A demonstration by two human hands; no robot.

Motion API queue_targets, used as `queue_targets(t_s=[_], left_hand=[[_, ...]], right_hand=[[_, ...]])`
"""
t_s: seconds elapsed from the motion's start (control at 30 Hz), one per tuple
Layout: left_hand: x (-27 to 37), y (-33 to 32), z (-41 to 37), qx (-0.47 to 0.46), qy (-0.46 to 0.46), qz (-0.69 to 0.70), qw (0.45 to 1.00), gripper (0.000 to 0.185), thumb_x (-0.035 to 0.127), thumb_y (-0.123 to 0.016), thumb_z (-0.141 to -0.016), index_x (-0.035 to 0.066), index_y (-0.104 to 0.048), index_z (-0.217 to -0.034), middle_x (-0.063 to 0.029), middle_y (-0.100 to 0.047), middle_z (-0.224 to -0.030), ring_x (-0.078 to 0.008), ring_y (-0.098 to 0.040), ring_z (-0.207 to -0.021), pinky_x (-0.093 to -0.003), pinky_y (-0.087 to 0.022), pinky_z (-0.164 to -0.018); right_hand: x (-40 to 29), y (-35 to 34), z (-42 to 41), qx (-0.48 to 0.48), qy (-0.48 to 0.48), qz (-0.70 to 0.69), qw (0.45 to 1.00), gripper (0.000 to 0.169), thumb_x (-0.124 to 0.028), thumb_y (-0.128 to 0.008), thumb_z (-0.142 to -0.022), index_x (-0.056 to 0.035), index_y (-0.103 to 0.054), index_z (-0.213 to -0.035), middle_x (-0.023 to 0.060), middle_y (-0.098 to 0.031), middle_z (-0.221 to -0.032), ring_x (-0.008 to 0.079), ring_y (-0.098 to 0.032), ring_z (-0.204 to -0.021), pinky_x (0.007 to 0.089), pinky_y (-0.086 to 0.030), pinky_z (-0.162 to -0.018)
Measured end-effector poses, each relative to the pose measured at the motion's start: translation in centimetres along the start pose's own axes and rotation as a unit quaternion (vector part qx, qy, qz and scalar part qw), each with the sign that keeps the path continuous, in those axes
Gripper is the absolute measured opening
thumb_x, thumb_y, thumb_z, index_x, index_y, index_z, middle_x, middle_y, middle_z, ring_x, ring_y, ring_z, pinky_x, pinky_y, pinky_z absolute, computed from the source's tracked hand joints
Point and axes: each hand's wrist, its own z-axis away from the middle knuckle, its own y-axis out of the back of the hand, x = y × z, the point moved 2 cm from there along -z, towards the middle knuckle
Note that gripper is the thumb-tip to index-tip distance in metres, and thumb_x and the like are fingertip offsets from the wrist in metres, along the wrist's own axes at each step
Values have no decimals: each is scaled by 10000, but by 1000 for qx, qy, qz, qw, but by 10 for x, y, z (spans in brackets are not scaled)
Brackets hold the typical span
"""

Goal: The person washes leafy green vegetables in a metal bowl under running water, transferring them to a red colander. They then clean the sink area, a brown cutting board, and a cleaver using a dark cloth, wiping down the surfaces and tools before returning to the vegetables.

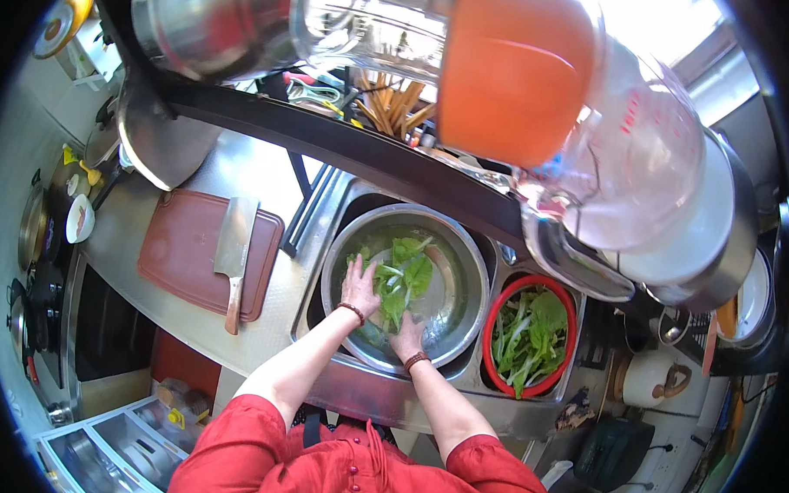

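A wide stainless steel basin (470, 275) of water stands in the left sink bowl, with green leafy vegetables (403, 273) in it. At the leaves' left side is my left hand (360, 289), its fingers spread over them. My right hand (407, 338) touches the lower end of the bunch near the basin's front; its fingertips are partly hidden, so its grip is unclear. To the right, a red-rimmed basket (571, 331) in the smaller sink bowl holds more leafy greens (529, 336).
Left of the sink, a cleaver (236, 241) lies on a brown cutting board (166, 258), its handle over the near edge. A black shelf rail (346, 147) with containers, one an orange container (514, 75), crosses above the basin. A white bowl (80, 219) stands far left.
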Motion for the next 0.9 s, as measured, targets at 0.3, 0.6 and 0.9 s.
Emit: queue_targets(t_s=[0.3, 0.6, 0.9], left_hand=[[-8, -1, -10, -86, 32, -40, 995, 876, 107, -650, -620, 154, -258, -1401, -179, -157, -1457, -355, -100, -1362, -526, -206, -1059], [-18, -17, -12, -77, 23, -50, 996, 715, 304, -648, -728, 252, -331, -1367, -239, -238, -1401, -428, -197, -1298, -519, -239, -1036], [-29, -110, -7, 9, 154, 267, 951, 470, 153, -478, -818, 210, -430, -1282, -268, -464, -1180, -444, -449, -1090, -479, -381, -926]], right_hand=[[-38, 91, -48, 59, 273, 49, 959, 253, 38, -566, -604, -71, -608, -828, 174, -524, -878, 358, -536, -855, 417, -456, -752], [-62, 93, -123, -52, 91, 169, 980, 555, -563, -496, -796, -310, -453, -1288, 165, -264, -1423, 470, -252, -1264, 541, -271, -1010], [-11, 12, -101, -108, 33, -461, 880, 542, -525, -481, -863, -136, -486, -1240, 99, -548, -1160, 254, -519, -1050, 390, -413, -887]])
